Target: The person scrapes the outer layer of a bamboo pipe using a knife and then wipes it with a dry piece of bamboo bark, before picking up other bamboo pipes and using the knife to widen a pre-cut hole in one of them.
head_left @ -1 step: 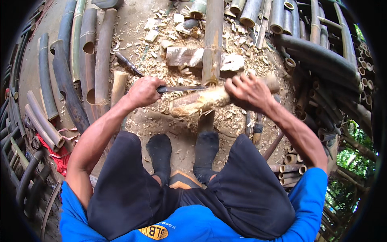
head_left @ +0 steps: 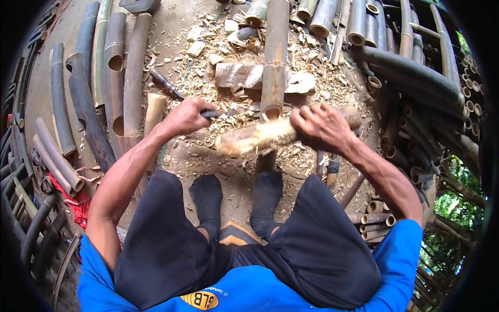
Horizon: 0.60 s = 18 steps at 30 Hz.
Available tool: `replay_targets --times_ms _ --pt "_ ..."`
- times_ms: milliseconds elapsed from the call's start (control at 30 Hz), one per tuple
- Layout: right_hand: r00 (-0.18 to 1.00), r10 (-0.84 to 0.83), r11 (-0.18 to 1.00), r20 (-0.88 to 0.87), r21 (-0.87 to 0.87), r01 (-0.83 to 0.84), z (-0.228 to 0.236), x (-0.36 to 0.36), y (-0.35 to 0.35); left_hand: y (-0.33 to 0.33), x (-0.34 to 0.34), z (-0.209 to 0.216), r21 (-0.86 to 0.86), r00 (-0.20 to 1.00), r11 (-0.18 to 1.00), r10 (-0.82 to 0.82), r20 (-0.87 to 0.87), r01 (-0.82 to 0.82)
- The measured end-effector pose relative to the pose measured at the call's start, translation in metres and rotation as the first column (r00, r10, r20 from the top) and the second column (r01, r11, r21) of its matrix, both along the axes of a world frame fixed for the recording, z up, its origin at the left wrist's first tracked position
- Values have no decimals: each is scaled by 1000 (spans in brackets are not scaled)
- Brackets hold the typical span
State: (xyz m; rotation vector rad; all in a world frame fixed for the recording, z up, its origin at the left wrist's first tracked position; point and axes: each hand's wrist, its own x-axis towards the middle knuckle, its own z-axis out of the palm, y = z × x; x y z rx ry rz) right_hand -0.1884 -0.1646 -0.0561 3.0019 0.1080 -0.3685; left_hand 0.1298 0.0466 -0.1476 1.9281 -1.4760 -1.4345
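Observation:
My left hand is closed round the dark handle of a knife. Its blade is smeared by motion and points right, toward the bamboo piece. Overhand, my right hand grips a thick brown bamboo piece, held slantwise with its left end lower. Pale, frayed fibres show on that left part, where the outer skin is shaved off. Beneath and behind it lies a long bamboo pole, which rests across a wooden block. Whether the blade touches the bamboo piece, I cannot tell.
Wood shavings cover the ground ahead. A tool with a dark handle lies left of them. Several bamboo poles line the left, with a red cloth beside some. More bamboo is stacked at right. My socked feet are near.
The knife has turned in my left hand and its blade now blurs. The bamboo piece's left end has shifted slightly and is blurred too. My right hand keeps its grip.

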Motion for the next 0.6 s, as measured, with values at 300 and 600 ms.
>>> replay_targets --times_ms 300,600 --pt "973 -160 801 -169 553 228 11 -45 87 -63 57 -6 -300 697 804 594 401 -513" --pt "552 -833 320 -35 783 533 -42 -139 163 4 9 19 -296 805 787 587 90 -541"
